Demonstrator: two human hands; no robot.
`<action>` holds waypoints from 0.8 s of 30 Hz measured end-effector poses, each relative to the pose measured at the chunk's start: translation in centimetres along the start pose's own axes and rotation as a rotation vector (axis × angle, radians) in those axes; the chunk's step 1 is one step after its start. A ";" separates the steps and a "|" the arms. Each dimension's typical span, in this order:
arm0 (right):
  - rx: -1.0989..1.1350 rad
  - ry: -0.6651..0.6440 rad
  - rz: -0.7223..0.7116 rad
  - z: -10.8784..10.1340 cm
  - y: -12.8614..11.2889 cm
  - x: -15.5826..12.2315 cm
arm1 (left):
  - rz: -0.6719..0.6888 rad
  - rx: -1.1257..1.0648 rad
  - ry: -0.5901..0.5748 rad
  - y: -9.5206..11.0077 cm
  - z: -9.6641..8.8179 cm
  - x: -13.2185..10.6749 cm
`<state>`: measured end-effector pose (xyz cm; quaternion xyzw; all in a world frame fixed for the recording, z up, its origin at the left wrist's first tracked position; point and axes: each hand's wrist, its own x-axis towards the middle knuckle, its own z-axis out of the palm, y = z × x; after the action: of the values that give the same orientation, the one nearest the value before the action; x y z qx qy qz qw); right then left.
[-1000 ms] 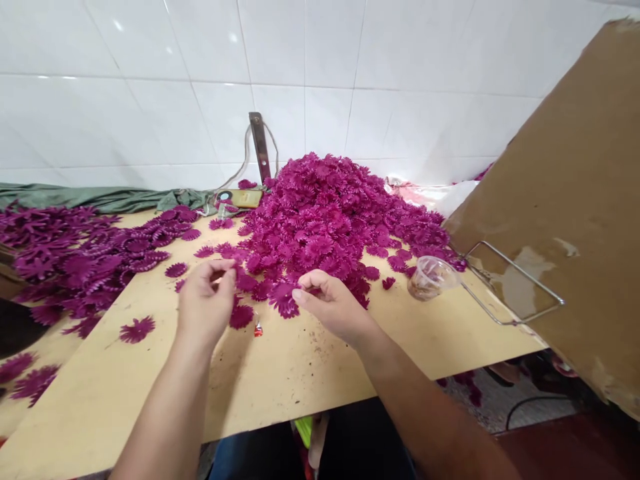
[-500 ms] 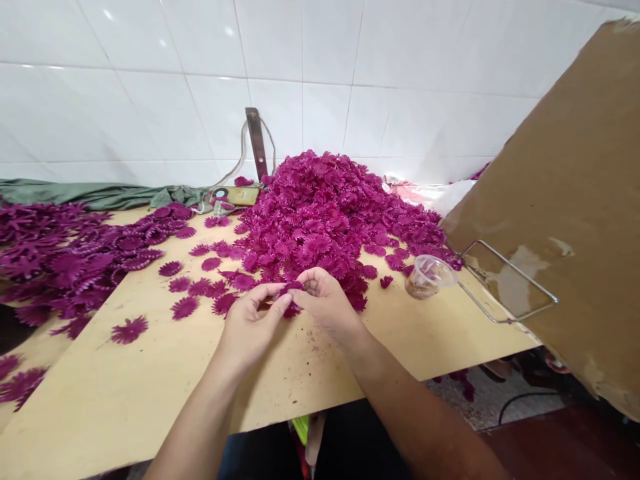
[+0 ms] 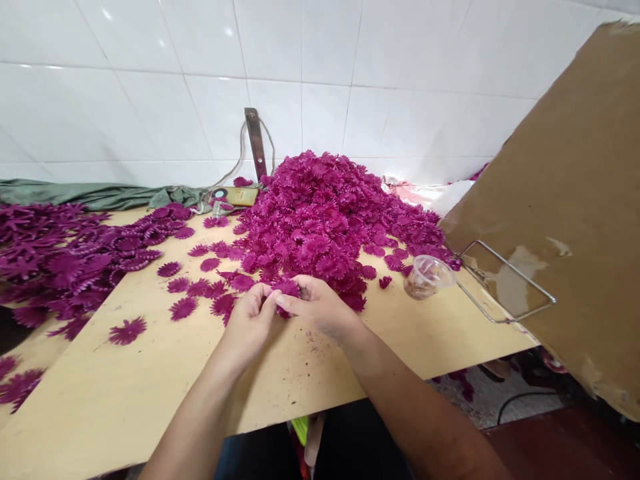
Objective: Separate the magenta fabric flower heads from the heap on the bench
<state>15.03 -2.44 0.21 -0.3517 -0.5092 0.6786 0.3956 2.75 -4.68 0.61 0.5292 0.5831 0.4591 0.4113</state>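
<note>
Between my two hands is a magenta artificial flower piece (image 3: 287,287) with a toothed, petal-like edge. My left hand (image 3: 253,321) pinches its left side, thumb against fingers. On the other side my right hand (image 3: 320,307) grips it, its thumb tip close to the left thumb. Just behind my fingers rises a tall heap of like magenta flower pieces (image 3: 320,213). Single pieces, such as one flat flower piece (image 3: 183,308), lie scattered to the left of the hands.
Another pile of flower pieces (image 3: 65,260) lies at the left. A clear plastic cup (image 3: 429,277) lies to the right, near a bent metal wire frame (image 3: 505,267) and a large cardboard sheet (image 3: 560,200). A yellow device (image 3: 235,195) rests at the back by the tiled wall (image 3: 320,80).
Both hands have shifted slightly left, and the flower piece between them has turned so that more of its face shows. The heap and scattered pieces look the same.
</note>
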 end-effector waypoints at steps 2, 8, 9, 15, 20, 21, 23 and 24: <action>0.037 0.005 -0.016 0.0 0.0 0.1 | -0.011 0.007 -0.011 0.0 -0.2 0.1; 0.073 0.078 0.068 0.4 -0.3 0.3 | -0.024 -0.083 0.018 -0.5 -0.2 0.5; 0.052 0.107 0.061 0.4 -0.4 0.3 | -0.022 -0.109 0.015 -0.6 -0.1 0.5; -0.018 -0.123 -0.017 -0.6 -0.9 -0.2 | -0.006 -0.327 -0.075 -0.8 -0.4 0.0; 0.100 -0.274 -0.013 -0.2 -1.1 -0.1 | 0.034 -0.488 -0.147 -0.8 -0.1 -0.4; 0.121 -0.259 -0.027 0.1 -1.0 0.0 | 0.033 -0.512 -0.131 -0.7 0.1 -0.4; 0.159 -0.218 -0.059 0.5 -1.0 0.0 | 0.030 -0.545 -0.087 -0.3 0.0 -0.2; 0.169 -0.198 -0.074 0.4 -1.1 -0.1 | 0.029 -0.561 -0.060 -0.1 -0.3 0.0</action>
<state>14.92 -2.47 1.33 -0.2294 -0.4994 0.7354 0.3965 2.41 -4.76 0.61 0.4161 0.4134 0.5926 0.5521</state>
